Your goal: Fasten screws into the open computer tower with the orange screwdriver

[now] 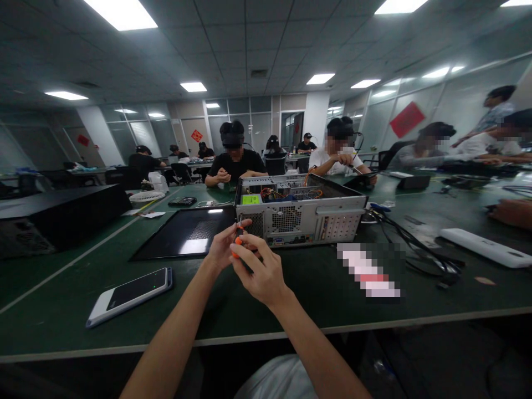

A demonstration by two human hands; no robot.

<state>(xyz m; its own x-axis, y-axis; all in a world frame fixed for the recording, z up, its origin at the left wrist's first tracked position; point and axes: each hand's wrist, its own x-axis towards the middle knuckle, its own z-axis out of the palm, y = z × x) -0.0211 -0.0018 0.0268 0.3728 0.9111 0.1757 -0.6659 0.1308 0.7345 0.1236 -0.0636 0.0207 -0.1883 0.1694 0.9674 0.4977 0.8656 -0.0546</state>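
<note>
Just in front of an opened computer case (pixel 305 221), I hold an orange and black screwdriver (pixel 235 252) with its thin shaft pointing up. My right hand (pixel 264 271) is closed on the orange handle. The fingers of my left hand (pixel 221 248) are closed around the screwdriver near the base of its shaft. The case lies on its side, rear panel with ports and slots towards me. Inside it, coloured wires and a bright green label (pixel 251 199) show over the upper edge. The screwdriver's tip looks apart from the case, though the gap is hard to judge.
Left of the case lies a glossy black panel (pixel 183 233), and nearer a white device with a dark screen (pixel 133 291). A black computer tower (pixel 62 219) stands far left. Black cables (pixel 419 244) and a white bar-shaped object (pixel 486 247) lie right. Several people work across the table.
</note>
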